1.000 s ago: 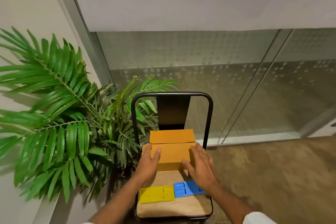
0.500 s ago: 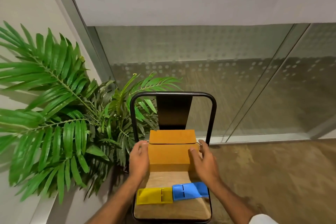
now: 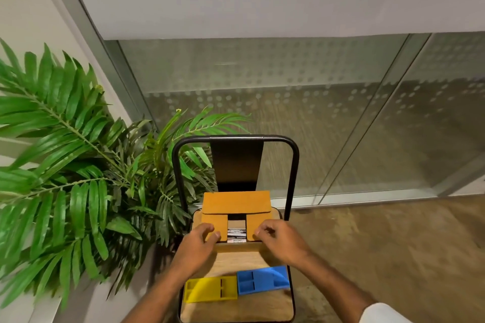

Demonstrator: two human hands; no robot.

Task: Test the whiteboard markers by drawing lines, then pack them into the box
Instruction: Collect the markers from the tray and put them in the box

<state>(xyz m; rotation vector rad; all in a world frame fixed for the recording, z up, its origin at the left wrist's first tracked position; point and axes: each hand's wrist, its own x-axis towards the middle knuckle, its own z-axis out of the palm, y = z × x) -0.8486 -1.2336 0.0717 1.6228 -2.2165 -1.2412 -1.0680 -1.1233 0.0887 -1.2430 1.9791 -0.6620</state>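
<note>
An orange cardboard box [image 3: 236, 203] lies on the wooden chair seat [image 3: 236, 309] with its lid tipped back. Two side flaps are folded inward over the opening. In the gap between them a pack with black and white print [image 3: 236, 234] shows; single markers cannot be made out. My left hand [image 3: 198, 246] pinches the left flap [image 3: 214, 225]. My right hand [image 3: 282, 240] has its curled fingers on the right flap [image 3: 253, 225].
A yellow plastic tray [image 3: 210, 290] and a blue one [image 3: 262, 280] lie side by side at the seat's front. The black chair back [image 3: 236, 162] rises behind the box. A leafy plant [image 3: 73, 165] crowds the left; a frosted glass wall [image 3: 341, 126] stands behind.
My hands left the sides of the shut box. The front cover is now open, and the two side flaps and the printed pack inside are exposed. The view shifted slightly.
</note>
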